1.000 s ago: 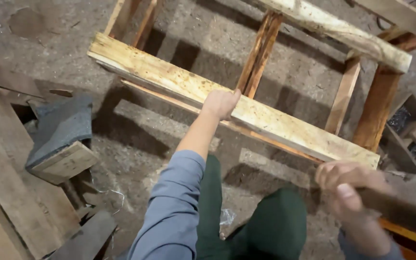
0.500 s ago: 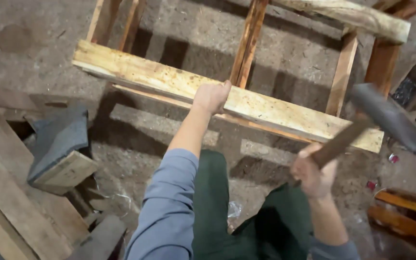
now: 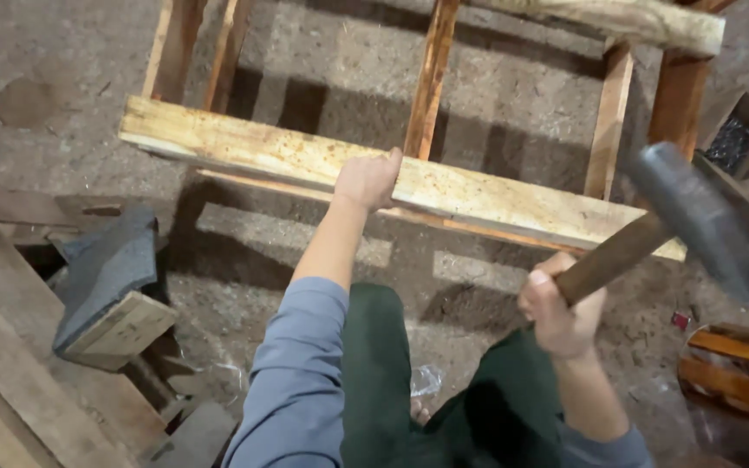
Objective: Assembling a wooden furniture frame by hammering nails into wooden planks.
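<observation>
Dirt floor (image 3: 322, 78) below; left hand (image 3: 369, 180) clamps the stiff pallet board (image 3: 478, 195), right hand (image 3: 556, 303) fisted low on the head-heavy sledgehammer (image 3: 695, 217).

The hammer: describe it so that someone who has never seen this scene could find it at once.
Start at the pale wooden frame lying on the dirt floor and go to its right end. Just in front of it, the right hand holds a brown wooden handle raised above the ground. The hammer is the only tool there, with a heavy dark grey metal head.
</observation>
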